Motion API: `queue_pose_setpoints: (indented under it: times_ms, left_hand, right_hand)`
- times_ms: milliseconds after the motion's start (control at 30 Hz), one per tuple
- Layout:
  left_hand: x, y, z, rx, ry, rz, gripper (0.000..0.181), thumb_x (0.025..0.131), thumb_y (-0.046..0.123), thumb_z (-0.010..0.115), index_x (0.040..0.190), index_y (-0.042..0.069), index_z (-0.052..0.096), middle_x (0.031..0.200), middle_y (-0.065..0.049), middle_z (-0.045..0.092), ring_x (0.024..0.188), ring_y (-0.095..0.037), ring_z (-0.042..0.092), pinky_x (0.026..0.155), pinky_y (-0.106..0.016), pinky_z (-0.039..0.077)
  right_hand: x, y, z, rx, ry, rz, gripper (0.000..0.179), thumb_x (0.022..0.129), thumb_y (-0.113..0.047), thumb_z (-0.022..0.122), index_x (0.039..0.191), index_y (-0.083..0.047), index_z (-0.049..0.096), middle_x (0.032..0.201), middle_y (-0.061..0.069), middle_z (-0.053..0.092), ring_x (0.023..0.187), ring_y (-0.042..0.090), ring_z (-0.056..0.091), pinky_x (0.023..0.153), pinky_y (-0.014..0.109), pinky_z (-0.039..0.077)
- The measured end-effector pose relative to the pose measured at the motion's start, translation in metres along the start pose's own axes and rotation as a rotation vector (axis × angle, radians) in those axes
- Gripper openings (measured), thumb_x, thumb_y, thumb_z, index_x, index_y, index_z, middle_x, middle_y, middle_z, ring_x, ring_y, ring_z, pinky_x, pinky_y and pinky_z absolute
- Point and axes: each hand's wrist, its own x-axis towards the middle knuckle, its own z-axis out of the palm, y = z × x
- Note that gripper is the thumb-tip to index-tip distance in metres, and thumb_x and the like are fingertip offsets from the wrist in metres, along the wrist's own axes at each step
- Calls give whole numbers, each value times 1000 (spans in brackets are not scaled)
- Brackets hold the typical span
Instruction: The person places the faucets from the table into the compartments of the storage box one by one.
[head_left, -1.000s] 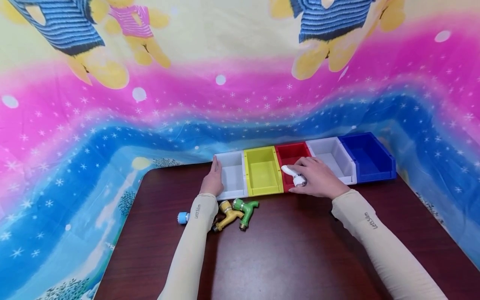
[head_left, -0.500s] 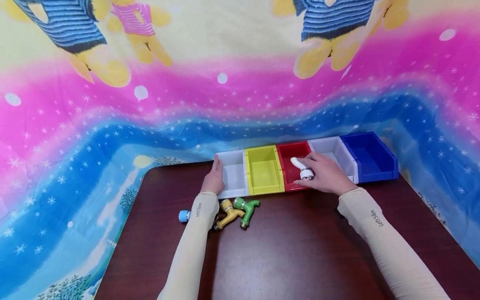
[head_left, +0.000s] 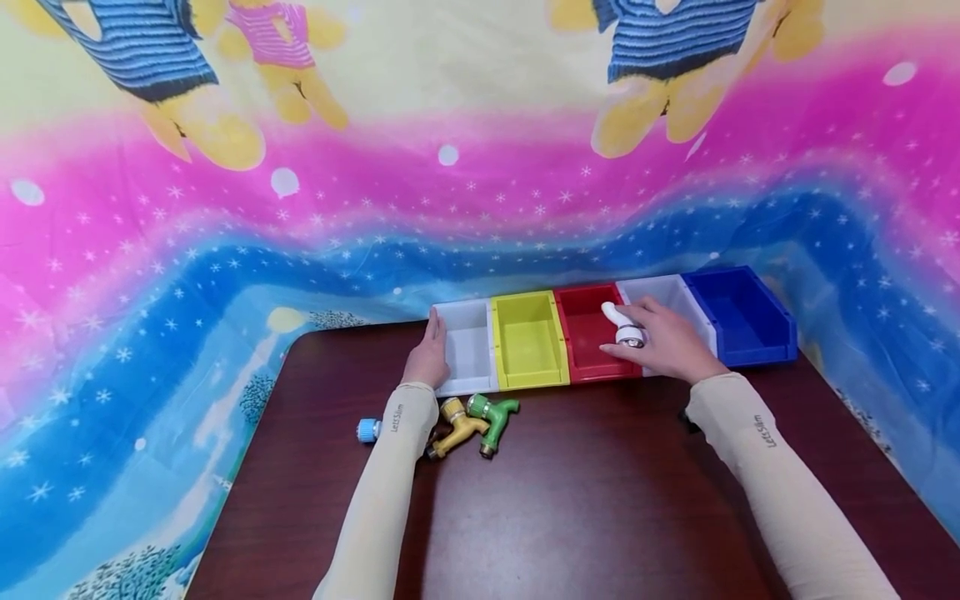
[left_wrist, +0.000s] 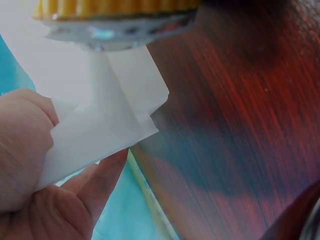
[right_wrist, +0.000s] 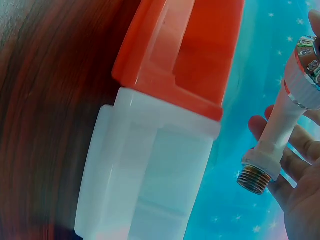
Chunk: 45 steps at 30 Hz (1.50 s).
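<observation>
My right hand (head_left: 671, 342) holds a white faucet (head_left: 628, 333) above the border between the red bin (head_left: 592, 321) and the right-hand white bin (head_left: 660, 287). The right wrist view shows the faucet's threaded brass end, with fingers behind its white body (right_wrist: 277, 125). At the row's left end, my left hand (head_left: 426, 364) grips the side wall of the other white bin (head_left: 468, 354); in the left wrist view, that wall (left_wrist: 95, 135) passes between the thumb and fingers. A yellow faucet (head_left: 459, 433) and a green faucet (head_left: 495, 423) lie close together near my left sleeve.
The yellow bin (head_left: 528, 337) stands between the left white bin and the red one, and a blue bin (head_left: 738, 317) ends the row at right. A blue faucet knob (head_left: 368, 430) shows beside my left sleeve. Behind the brown table (head_left: 570, 500) hangs a printed cloth (head_left: 480, 200).
My right hand has carried the white faucet rightward, from over the red bin's left side to its border with the right-hand white bin. The left hand has kept its place on the left bin.
</observation>
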Motion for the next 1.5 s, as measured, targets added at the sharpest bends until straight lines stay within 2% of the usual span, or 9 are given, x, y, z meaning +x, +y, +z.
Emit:
queue_pose_setpoints:
  times_ms: [233,433,667,800,967,1067,1267,1500]
  left_hand:
    - [-1,2,1,-3,18,7,88,91,-13,59,166,3,15,176,-5,-9,57,-20,53,60,-32,49]
    - [-2,3,-1,-2,17,0,87,91,-12,59,166,3,16,176,-5,-8,57,-21,54,60,-33,50]
    - [0,-1,2,-6,3,6,88,93,-11,58,166,4,13,176,-5,-12,58,-19,54,60,-31,49]
    - [1,-2,3,0,0,2,89,93,-10,59,166,5,12,176,-4,-12,58,-19,54,60,-31,49]
    - [3,-4,4,-4,15,13,89,91,-11,60,166,4,14,176,-5,-10,56,-20,53,58,-31,48]
    - [2,-4,4,-7,17,15,89,91,-11,59,166,4,14,176,-5,-9,56,-20,53,57,-31,48]
    - [0,-2,5,-15,9,6,88,92,-12,59,166,4,14,176,-4,-10,55,-20,53,57,-31,47]
    - [2,-4,4,-16,10,15,88,92,-11,59,166,4,13,176,-5,-11,57,-20,53,58,-31,48]
  right_hand:
    - [-1,6,-7,0,3,44,91,85,-62,76,154,-9,50,140,21,50,120,40,52,91,60,56]
    - [0,10,-9,11,-9,100,92,89,-67,68,158,-10,45,156,27,38,139,48,38,100,69,47]
    - [1,18,-12,8,22,145,97,89,-78,57,157,-9,45,152,26,39,129,47,44,91,66,51]
    - [0,23,-14,37,27,167,92,93,-73,54,156,-7,45,153,28,39,131,51,44,97,71,48]
    - [0,27,-20,97,13,215,90,97,-72,47,156,-4,42,162,32,28,140,57,35,104,76,39]
    - [-1,30,-23,134,-1,239,94,97,-76,40,158,-3,39,162,32,30,142,57,34,106,76,37]
    - [-2,35,-28,189,-39,240,90,101,-73,30,157,-4,42,152,31,47,141,53,40,111,73,34]
    - [1,44,-31,191,-58,266,97,102,-73,18,162,3,26,160,39,25,146,60,25,115,76,21]
